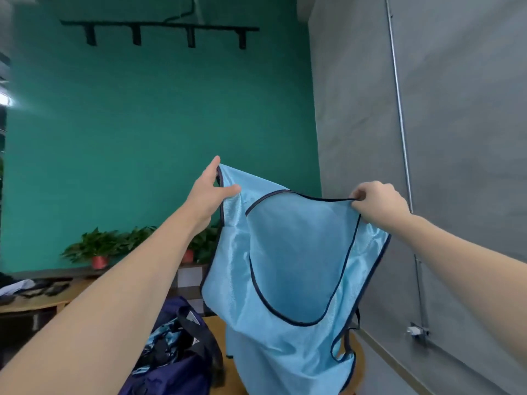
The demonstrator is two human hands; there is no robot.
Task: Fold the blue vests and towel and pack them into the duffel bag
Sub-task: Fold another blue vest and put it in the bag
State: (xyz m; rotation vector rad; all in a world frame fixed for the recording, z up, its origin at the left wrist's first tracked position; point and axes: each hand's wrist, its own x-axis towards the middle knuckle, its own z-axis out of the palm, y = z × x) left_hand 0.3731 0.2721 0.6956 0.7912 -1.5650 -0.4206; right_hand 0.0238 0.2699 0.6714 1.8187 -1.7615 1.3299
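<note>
Vest held up in the air by both hands, above the table.
From left to right I see: the navy duffel bag lying unzipped low on the table, striped blue cloth showing inside; my left hand, its grip pinching the vest's left shoulder between thumb and fingers; the light blue vest, dark-trimmed, hanging with its neck opening facing me; my right hand, fingers curled, its grip closed on the right shoulder strap.
</note>
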